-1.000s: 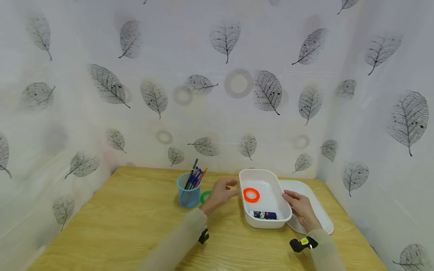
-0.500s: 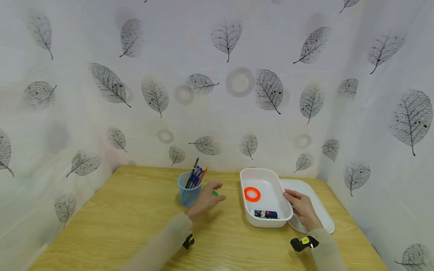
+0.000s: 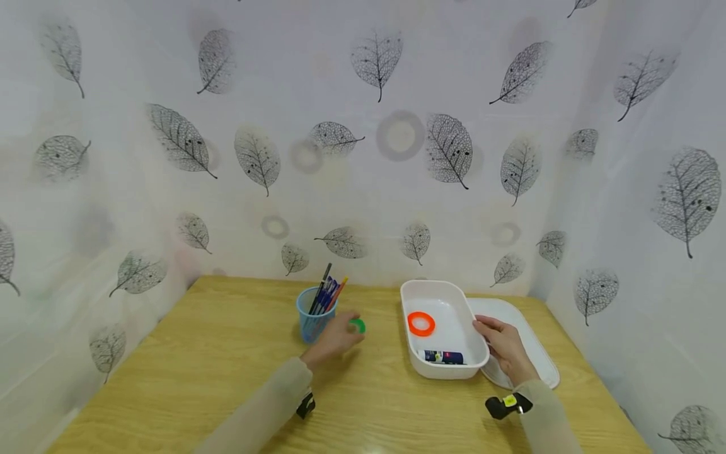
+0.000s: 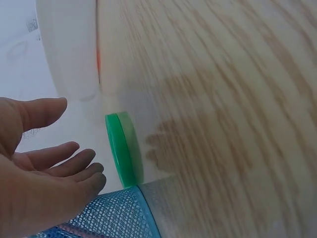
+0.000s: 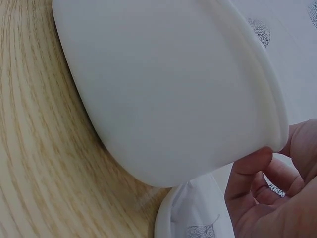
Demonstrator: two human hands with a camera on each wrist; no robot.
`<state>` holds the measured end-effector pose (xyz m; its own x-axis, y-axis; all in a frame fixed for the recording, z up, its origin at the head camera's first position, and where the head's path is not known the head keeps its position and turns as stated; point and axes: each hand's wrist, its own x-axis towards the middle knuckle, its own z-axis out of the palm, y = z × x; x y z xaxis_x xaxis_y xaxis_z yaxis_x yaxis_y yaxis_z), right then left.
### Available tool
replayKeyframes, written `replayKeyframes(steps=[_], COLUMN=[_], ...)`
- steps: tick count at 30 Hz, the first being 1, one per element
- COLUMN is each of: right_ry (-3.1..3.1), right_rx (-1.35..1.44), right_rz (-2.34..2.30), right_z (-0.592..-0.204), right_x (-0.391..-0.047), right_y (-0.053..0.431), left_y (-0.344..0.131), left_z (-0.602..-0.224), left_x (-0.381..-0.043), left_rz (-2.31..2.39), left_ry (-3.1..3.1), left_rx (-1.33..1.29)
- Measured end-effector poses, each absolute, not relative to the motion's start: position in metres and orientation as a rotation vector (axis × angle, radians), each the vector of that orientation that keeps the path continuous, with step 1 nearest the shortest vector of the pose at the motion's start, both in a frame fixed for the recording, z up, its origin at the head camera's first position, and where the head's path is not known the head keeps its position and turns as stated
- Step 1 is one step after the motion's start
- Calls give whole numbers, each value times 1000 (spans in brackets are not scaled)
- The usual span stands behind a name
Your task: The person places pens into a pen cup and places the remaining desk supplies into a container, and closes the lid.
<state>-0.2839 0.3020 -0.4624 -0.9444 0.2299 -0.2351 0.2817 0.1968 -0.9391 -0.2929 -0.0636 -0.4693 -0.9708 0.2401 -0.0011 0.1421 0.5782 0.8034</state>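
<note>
My left hand (image 3: 334,338) hovers beside the green tape roll (image 3: 360,326), thumb and fingers spread apart. In the left wrist view a gap shows between the fingers and that tape roll (image 4: 119,148), which lies flat on the table. Close by is a blue mesh pen cup (image 3: 308,323) with several pens in it, partly covered by the hand. My right hand (image 3: 507,350) pinches the right rim of a white plastic box (image 3: 448,372). Inside the box are an orange tape roll (image 3: 421,333) and a dark blue glue stick (image 3: 448,357).
A white lid (image 3: 533,343) lies on the wooden table (image 3: 187,353), partly under the box's right side. A leaf-patterned white curtain (image 3: 340,189) surrounds the table at the back and sides.
My left hand has moved left, from beside the box to near the green tape roll and pen cup. The right hand keeps its hold on the box.
</note>
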Motion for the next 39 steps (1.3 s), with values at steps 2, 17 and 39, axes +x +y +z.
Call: replayKeyframes(steps=[2, 17, 39], right_ry=[2394, 2357, 2381], right_rx=[508, 485, 484], right_rz=[-1904, -1973, -1949], right_z=[-463, -461, -465], right_x=[-284, -281, -284], right_y=[302, 302, 303], left_y=[-63, -61, -54], left_z=[-469, -473, -479], left_x=[-294, -301, -315], left_rz=[1345, 1308, 1313], left_ry=[2680, 2612, 2636], left_rx=[311, 427, 297])
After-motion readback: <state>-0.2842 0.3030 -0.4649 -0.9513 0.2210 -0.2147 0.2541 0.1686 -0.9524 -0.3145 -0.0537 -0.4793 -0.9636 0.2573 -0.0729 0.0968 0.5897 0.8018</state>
